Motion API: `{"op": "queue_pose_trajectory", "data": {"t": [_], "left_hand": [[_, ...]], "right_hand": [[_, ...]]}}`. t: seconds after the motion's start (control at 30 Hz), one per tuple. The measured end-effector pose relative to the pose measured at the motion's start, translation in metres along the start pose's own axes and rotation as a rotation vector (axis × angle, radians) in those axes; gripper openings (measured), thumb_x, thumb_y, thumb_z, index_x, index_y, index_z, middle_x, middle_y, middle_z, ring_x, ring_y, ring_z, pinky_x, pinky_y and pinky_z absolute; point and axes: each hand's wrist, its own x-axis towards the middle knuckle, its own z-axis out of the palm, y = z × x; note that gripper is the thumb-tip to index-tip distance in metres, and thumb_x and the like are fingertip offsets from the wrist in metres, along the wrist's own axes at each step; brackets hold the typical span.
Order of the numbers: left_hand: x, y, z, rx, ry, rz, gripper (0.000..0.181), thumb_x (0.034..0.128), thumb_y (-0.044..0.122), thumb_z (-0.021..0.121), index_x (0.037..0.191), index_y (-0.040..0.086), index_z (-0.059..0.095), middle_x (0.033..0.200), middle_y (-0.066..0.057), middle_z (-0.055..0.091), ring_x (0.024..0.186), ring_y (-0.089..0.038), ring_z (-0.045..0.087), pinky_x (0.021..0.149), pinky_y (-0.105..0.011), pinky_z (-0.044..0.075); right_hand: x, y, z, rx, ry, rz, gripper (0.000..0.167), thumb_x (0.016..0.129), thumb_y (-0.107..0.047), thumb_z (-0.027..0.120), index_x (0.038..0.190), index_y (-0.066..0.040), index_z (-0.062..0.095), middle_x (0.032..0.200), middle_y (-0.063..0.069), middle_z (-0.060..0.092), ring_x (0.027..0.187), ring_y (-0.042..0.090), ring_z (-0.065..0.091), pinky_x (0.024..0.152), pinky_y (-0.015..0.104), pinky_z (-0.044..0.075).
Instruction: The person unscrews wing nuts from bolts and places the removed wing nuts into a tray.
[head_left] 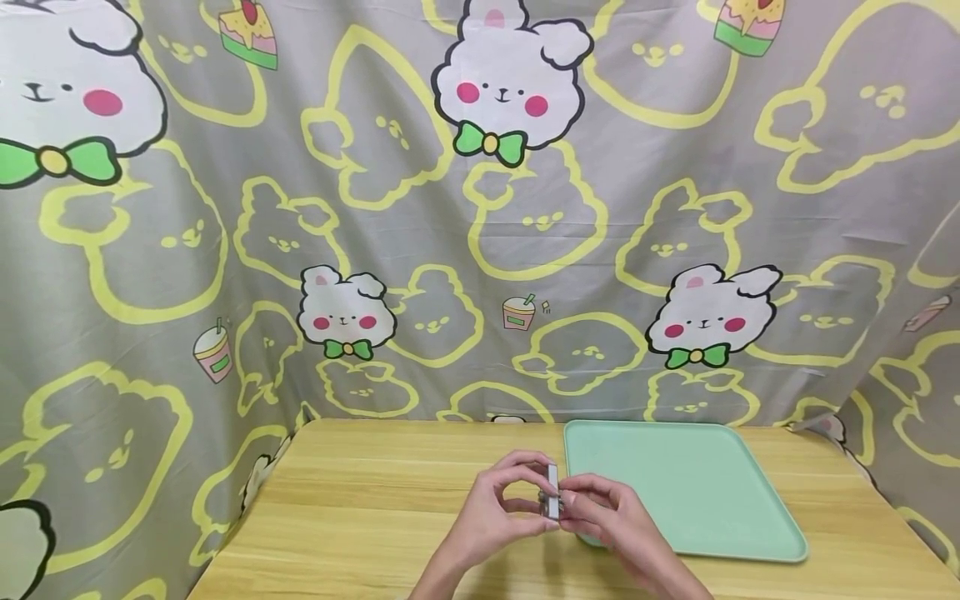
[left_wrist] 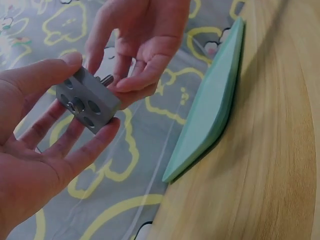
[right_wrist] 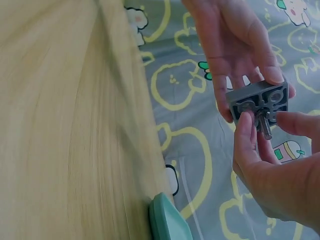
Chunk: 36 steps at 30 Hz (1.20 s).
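Grey block [left_wrist: 82, 89] is held above the desk [head_left: 360, 483], just left of the mint-green tray [head_left: 667, 492] in the head view. My left grip [head_left: 491, 504] holds it by opposite edges, thumb against fingertips. My right grip [head_left: 611, 521] is at its ribbed face, fingertips on either side of a projecting threaded bolt [right_wrist: 266, 129]; cannot tell whether they pinch it. Opposite face: round holes around a central metal end. Obstructions: from the head view the block is nearly edge-on, my fingers cover parts of it, and my right grip hides the tray's near left corner. Grey cloth [head_left: 442, 242], printed with rabbits and yellow outlines, hangs behind the desk and along both sides.
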Motion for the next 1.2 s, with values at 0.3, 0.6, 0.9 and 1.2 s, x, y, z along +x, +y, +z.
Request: {"op": "queue_pose_trajectory", "data": {"t": [0.3, 0.6, 0.9, 1.2], "left_hand": [[0.0, -0.001, 0.002, 0.038, -0.016, -0.022, 0.027, 0.0813, -0.003, 0.084, 0.106, 0.0, 0.074, 0.136, -0.014, 0.056, 0.125, -0.029, 0.054, 0.087, -0.046, 0.064], [0.0, -0.005, 0.002, 0.015, -0.006, -0.028, 0.029, 0.0795, -0.004, 0.085, 0.106, 0.0, 0.073, 0.136, -0.016, 0.055, 0.127, -0.031, 0.054, 0.086, -0.047, 0.064], [0.001, -0.004, -0.001, -0.066, 0.006, -0.041, 0.032, 0.08, -0.008, 0.083, 0.109, -0.005, 0.07, 0.135, -0.023, 0.054, 0.127, -0.029, 0.055, 0.088, -0.047, 0.063], [0.0, -0.001, -0.007, -0.123, 0.036, -0.085, 0.034, 0.0818, -0.003, 0.084, 0.112, -0.009, 0.068, 0.136, -0.021, 0.056, 0.129, -0.031, 0.054, 0.091, -0.048, 0.062]], "right_hand": [[0.001, 0.003, -0.008, 0.114, -0.082, 0.063, 0.03, 0.104, -0.012, 0.061, 0.129, 0.005, 0.059, 0.113, 0.007, 0.069, 0.104, 0.019, 0.069, 0.097, 0.032, 0.059], [0.0, 0.003, -0.002, -0.017, -0.016, -0.04, 0.026, 0.099, -0.009, 0.068, 0.118, 0.007, 0.062, 0.109, 0.01, 0.068, 0.101, 0.022, 0.071, 0.092, 0.034, 0.062], [-0.002, 0.003, 0.011, -0.349, 0.085, -0.397, 0.011, 0.093, -0.005, 0.075, 0.1, 0.0, 0.068, 0.102, 0.015, 0.068, 0.098, 0.015, 0.072, 0.081, 0.032, 0.065], [0.0, 0.01, 0.016, -0.61, 0.105, -0.839, 0.032, 0.086, 0.01, 0.077, 0.101, -0.016, 0.067, 0.103, 0.0, 0.068, 0.097, 0.016, 0.069, 0.082, 0.028, 0.064]]}}
